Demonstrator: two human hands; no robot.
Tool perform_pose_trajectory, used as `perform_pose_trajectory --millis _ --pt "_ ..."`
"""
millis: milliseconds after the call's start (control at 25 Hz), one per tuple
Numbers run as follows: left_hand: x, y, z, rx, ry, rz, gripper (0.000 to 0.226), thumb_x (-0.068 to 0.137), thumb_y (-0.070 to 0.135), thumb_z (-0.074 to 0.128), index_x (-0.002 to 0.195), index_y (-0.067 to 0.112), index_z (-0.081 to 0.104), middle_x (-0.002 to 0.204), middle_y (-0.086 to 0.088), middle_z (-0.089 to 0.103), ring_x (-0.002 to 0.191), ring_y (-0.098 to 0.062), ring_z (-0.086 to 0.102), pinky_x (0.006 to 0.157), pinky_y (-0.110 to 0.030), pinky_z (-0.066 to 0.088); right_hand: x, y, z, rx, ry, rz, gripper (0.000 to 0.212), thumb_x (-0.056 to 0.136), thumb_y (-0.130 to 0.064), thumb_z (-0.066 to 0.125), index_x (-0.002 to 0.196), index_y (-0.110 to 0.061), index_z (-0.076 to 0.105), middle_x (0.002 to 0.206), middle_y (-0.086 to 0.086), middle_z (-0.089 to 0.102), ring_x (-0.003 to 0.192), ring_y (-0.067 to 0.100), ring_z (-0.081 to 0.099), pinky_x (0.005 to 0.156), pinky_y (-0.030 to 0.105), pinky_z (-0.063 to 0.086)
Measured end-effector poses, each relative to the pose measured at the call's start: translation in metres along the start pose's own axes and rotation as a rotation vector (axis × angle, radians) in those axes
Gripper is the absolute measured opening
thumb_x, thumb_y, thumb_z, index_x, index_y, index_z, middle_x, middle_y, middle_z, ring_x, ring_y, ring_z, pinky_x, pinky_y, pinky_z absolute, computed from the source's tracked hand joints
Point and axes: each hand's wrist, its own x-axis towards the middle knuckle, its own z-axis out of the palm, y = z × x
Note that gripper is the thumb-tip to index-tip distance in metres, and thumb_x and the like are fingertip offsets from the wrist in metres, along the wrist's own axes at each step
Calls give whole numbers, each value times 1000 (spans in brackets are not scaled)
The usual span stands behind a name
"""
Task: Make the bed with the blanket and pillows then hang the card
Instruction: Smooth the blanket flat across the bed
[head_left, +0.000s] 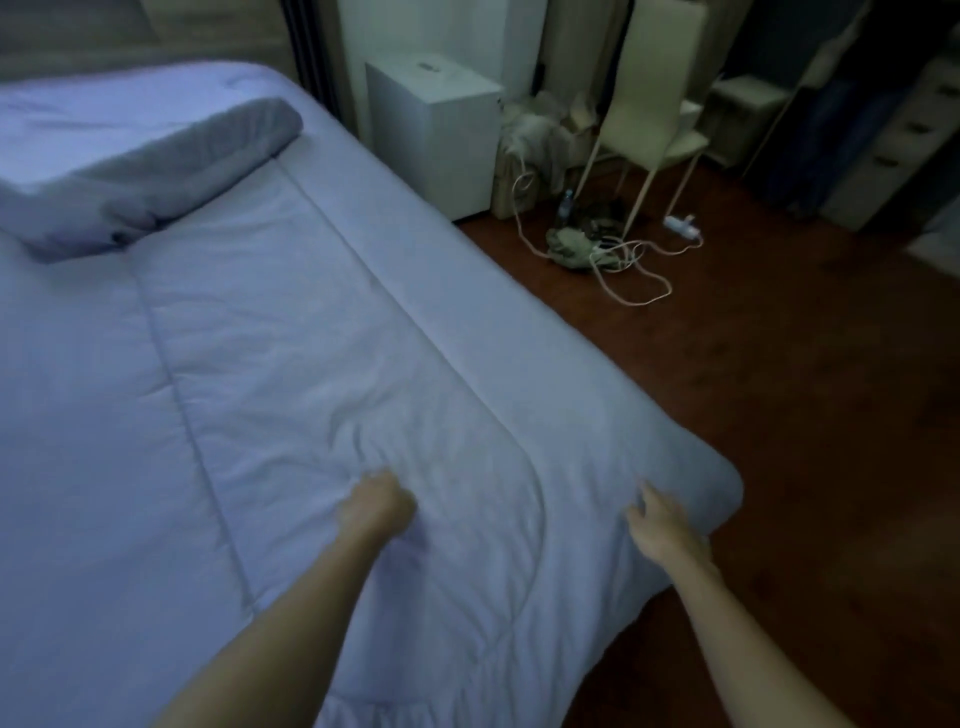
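- Two bare hands worked at the near corner of the bed; light was dim and the picture soft.
- Blanket (322, 338), pale and quilted with stitched seams, lay spread across the whole mattress, its near right corner hanging just over the bed's edge above the floor (779, 415).
- Left hand (378, 506) was curled into a fist on top of the blanket, fingers closed on a bunch of the fabric, with creases radiating out from the grip.
- Right hand (662, 525) sat at the blanket's corner edge, fingers wrapped down over the fold and thumb up on top; it pinched the edge.
- Both forearms reached in from the bottom of the view, well apart from each other.
- Pillow (156, 171), grey-white and long, lay at an angle near the head of the bed, on top of the blanket, far from both hands.
- Beside the bed stood a white cabinet (434, 135); past it a pale chair (657, 104) on thin legs.
- White cables (631, 260) trailed in loops on the dark wood floor near the chair, beside a power strip (681, 226).
- Card: could not be made out anywhere in view.
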Motion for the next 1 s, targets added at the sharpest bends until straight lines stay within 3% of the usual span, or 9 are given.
perform_pose_trajectory --millis 80,160,240,360,520,640,760,1000 --pt "-33 55 -23 -118 4 226 43 94 24 41 134 11 50 142 -16 49 130 -30 48 108 -36 39 -37 -20 -39 178 60 -161 45 100 -34 39 140 -14 46 145 10 49 129 27 48 105 33 37" --pt "-72 114 -50 -242 45 417 40 96 24 40 133 18 54 140 -8 54 128 -27 50 106 -34 40 -77 -43 -82 333 260 -224 33 97 -29 45 118 -11 65 124 9 65 110 28 60 90 31 45" --pt "-112 169 -76 -372 122 540 36 95 23 40 125 22 60 131 -2 62 120 -25 56 99 -33 44 -109 -55 -124 576 387 -292 23 93 -23 50 103 -20 71 105 -1 71 97 20 64 79 27 47" --pt "-156 235 -104 -580 223 647 29 91 22 43 108 25 67 114 4 70 107 -21 61 91 -34 49 -135 -45 -181 820 449 -425 23 89 -19 51 86 -30 71 89 -10 73 82 12 68 62 23 46" --pt "-202 330 -125 -918 250 814 21 91 22 46 91 26 67 84 10 71 87 -15 68 86 -38 54 -149 11 -256 978 488 -553 24 93 -16 49 90 -27 71 91 -3 73 80 12 67 64 27 48" --pt "-230 409 -117 -1163 263 897 24 96 20 44 82 24 64 76 7 68 74 -13 64 70 -32 52 -142 62 -317 1048 519 -659 22 96 -15 48 96 -22 69 89 -3 71 78 10 66 66 26 51" --pt "-254 481 -91 -1398 243 882 27 97 17 42 80 23 62 74 4 65 68 -11 61 66 -25 48 -127 117 -375 1006 513 -750 22 96 -18 48 101 -21 69 88 -4 71 79 10 67 68 27 54" --pt "-271 595 -52 -1468 216 851 25 97 16 42 83 21 62 71 6 63 64 -9 58 59 -20 46 -74 190 -462 1012 501 -842 22 96 -19 48 102 -20 69 83 -3 71 75 11 67 69 29 54"
